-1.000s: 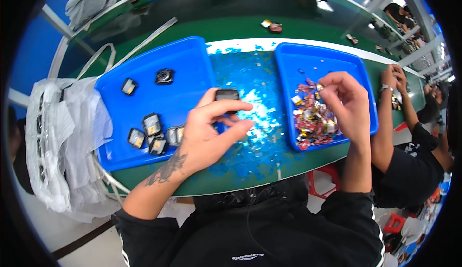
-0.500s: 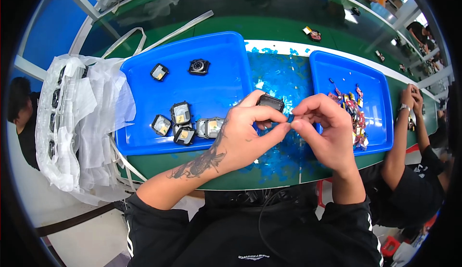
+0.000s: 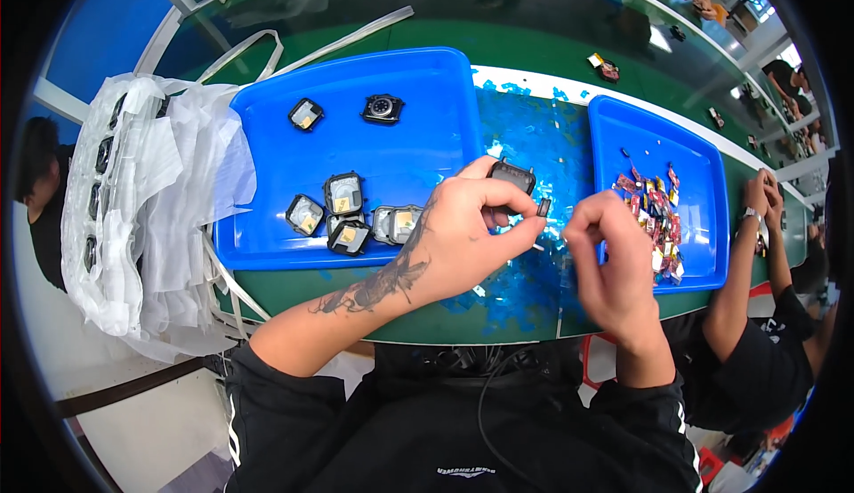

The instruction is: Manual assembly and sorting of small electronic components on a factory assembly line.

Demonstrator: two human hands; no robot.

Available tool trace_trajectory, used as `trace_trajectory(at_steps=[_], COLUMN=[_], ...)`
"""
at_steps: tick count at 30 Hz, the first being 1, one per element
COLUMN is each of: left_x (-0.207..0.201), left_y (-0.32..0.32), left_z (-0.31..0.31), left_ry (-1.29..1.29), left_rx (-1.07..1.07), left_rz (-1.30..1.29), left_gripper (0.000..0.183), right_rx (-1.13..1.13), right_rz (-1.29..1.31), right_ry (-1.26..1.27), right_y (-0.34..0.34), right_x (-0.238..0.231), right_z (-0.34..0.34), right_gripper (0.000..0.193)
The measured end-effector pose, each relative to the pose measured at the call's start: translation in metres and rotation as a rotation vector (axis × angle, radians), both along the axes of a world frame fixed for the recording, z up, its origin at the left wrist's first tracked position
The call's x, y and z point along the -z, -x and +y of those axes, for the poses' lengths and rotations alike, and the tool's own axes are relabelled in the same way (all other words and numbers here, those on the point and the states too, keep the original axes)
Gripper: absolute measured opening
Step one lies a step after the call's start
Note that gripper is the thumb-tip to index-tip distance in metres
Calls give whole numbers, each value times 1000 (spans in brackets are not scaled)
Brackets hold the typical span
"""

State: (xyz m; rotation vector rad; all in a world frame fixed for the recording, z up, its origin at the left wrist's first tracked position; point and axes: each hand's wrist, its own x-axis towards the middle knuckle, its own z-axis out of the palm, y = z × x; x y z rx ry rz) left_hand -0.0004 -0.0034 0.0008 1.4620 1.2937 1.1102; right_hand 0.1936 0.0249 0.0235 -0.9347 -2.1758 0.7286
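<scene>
My left hand (image 3: 467,235) is closed, with a black watch case (image 3: 513,176) at its far fingers. A small dark rectangular part (image 3: 543,208) sticks up from the pinch of its thumb and forefinger. Just to the right, my right hand (image 3: 614,257) is closed too, thumb and forefinger pressed together and apart from the left. Whether those fingertips hold anything is too small to tell. Beneath both hands, bits of blue film (image 3: 534,128) are scattered over the green worktop.
A large blue tray (image 3: 267,173) at left bears several watch cases (image 3: 344,193). The blue tray (image 3: 614,128) at right contains a pile of small red, yellow and white parts (image 3: 663,217). Bagged plastic packaging (image 3: 169,208) stands at far left; a co-worker's arms (image 3: 743,244) are at right.
My right hand has drawn away to the right from my left fingertips, where the small dark part now shows. The view has shifted slightly.
</scene>
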Motion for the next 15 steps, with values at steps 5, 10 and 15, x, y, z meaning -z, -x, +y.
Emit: trace_trajectory(at_steps=[5, 10, 15], left_x=[3, 0, 1], left_y=[0, 1, -2], left_z=[0, 1, 2], left_ry=[131, 287, 205], left_rx=[110, 234, 207], left_rz=[-180, -304, -513], left_gripper=[10, 12, 25], right_rx=[-39, -196, -106], right_rz=[57, 484, 582], right_ry=[319, 547, 618], right_y=[-7, -6, -1], right_x=[4, 25, 24], right_z=[11, 10, 2], right_gripper=[27, 16, 11])
